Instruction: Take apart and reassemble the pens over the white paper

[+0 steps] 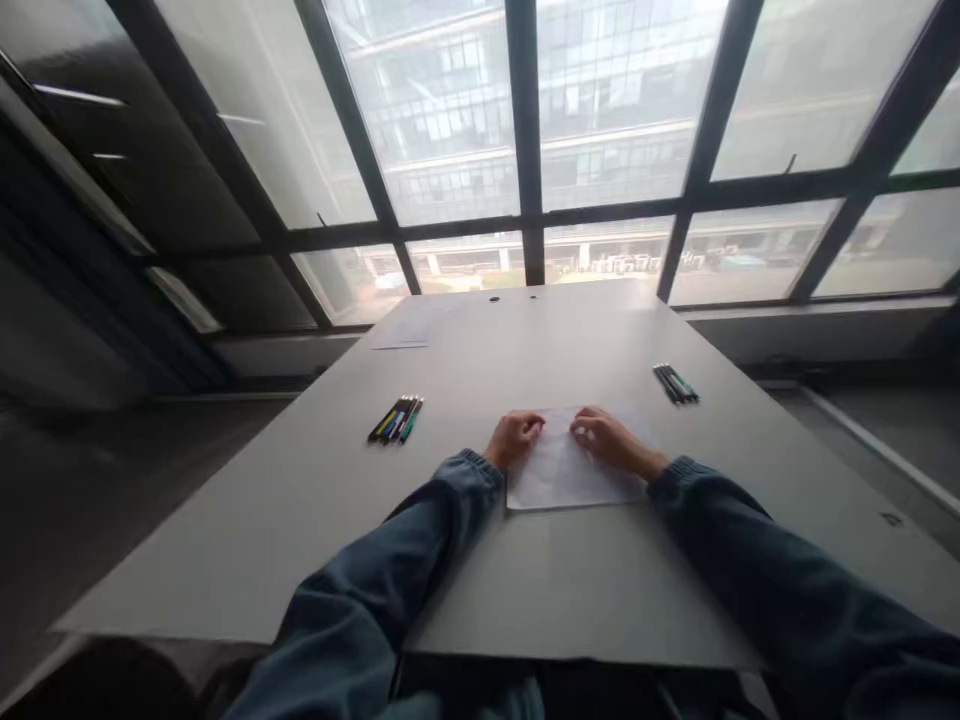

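A white sheet of paper (pixel 574 480) lies flat on the white table, in front of me. On its upper left edge rests my left hand (pixel 516 438), fingers curled inward and closed. My right hand (pixel 611 440) lies over the paper's right part, with thumb and fingers drawn together in a pinch. Whatever either hand may hold is too small or hidden to make out. A narrow strip of paper shows between the two hands.
A row of coloured pens (pixel 396 420) lies left of the paper. Several more pens (pixel 676 384) lie at the right. Another paper sheet (pixel 401 335) is at the table's far left. Large windows (pixel 450 120) stand beyond the table (pixel 300 540).
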`<action>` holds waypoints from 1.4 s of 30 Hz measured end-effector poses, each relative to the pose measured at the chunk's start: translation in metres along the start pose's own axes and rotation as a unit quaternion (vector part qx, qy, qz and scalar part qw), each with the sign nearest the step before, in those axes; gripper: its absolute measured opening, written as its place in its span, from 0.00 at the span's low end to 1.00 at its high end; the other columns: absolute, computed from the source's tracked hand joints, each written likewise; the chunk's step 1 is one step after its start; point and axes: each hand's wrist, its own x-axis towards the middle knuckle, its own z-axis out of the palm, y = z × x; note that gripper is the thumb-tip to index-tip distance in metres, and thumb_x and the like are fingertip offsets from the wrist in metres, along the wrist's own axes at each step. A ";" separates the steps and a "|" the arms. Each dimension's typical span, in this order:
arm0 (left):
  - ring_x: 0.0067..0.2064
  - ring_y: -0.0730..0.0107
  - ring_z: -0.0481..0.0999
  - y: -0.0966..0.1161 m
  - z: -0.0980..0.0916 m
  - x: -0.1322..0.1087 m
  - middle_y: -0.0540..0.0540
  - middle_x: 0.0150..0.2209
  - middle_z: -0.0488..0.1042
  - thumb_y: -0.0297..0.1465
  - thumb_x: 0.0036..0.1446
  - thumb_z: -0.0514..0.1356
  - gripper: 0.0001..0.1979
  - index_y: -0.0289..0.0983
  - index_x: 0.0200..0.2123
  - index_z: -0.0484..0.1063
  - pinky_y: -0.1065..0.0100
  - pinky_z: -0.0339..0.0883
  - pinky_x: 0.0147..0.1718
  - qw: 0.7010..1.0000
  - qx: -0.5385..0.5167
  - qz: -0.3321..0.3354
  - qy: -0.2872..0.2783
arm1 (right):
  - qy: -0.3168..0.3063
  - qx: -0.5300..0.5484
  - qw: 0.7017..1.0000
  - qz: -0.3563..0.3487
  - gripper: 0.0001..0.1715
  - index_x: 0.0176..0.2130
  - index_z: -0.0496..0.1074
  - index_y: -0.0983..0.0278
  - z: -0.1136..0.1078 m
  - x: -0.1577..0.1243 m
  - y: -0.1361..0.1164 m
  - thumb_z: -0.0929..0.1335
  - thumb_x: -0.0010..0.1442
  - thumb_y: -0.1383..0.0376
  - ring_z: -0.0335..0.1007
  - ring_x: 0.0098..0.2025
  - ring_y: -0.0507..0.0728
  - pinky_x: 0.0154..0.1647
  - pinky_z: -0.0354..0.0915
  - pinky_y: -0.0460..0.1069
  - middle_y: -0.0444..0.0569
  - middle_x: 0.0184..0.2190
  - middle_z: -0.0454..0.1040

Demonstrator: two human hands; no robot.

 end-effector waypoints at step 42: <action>0.47 0.52 0.79 -0.109 -0.193 -0.012 0.33 0.45 0.79 0.31 0.51 0.64 0.13 0.36 0.42 0.79 0.61 0.71 0.43 0.829 0.369 -0.417 0.056 | 0.016 0.023 1.000 0.011 0.10 0.38 0.77 0.62 0.020 -0.001 -0.001 0.66 0.62 0.65 0.71 0.43 0.61 0.49 0.69 0.57 0.55 0.41 0.75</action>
